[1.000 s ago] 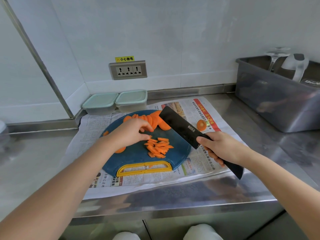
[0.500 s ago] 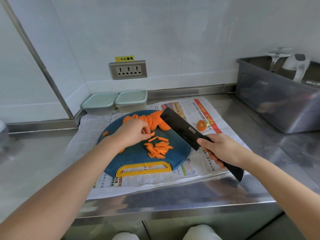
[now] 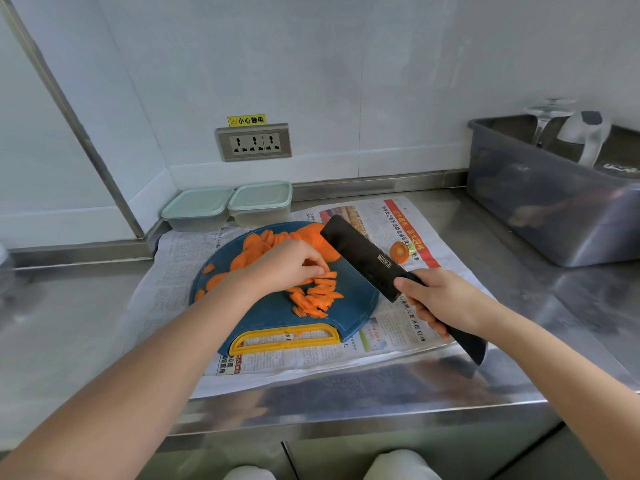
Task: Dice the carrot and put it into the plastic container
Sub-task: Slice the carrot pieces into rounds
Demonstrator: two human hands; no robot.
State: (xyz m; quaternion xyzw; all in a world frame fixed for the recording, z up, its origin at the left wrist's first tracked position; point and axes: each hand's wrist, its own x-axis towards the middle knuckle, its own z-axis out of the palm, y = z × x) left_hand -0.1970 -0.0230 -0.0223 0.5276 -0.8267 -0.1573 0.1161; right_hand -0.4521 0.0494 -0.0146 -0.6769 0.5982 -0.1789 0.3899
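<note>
Roughly mid-board, carrot strips (image 3: 317, 299) lie in a small loose pile on the blue cutting board (image 3: 263, 317). Round carrot slices (image 3: 256, 251) are fanned along its far edge. Left hand (image 3: 284, 265) sits over the pile's far end, fingers curled, tips seemingly pinching the top strip; the contact is partly hidden. Right hand (image 3: 440, 299) grips the black handle of a black cleaver (image 3: 363, 258), with the blade slanting over the board's right side, apart from the strips. A carrot end (image 3: 399, 251) lies on the newspaper (image 3: 398, 327) just right of the blade. Newspaper covers the steel counter (image 3: 519, 271) under the board. Two lidded plastic containers (image 3: 197, 209) stand side by side against the wall behind the board. Grey tub (image 3: 540, 195) far right, wall socket (image 3: 254, 142) above the containers.
</note>
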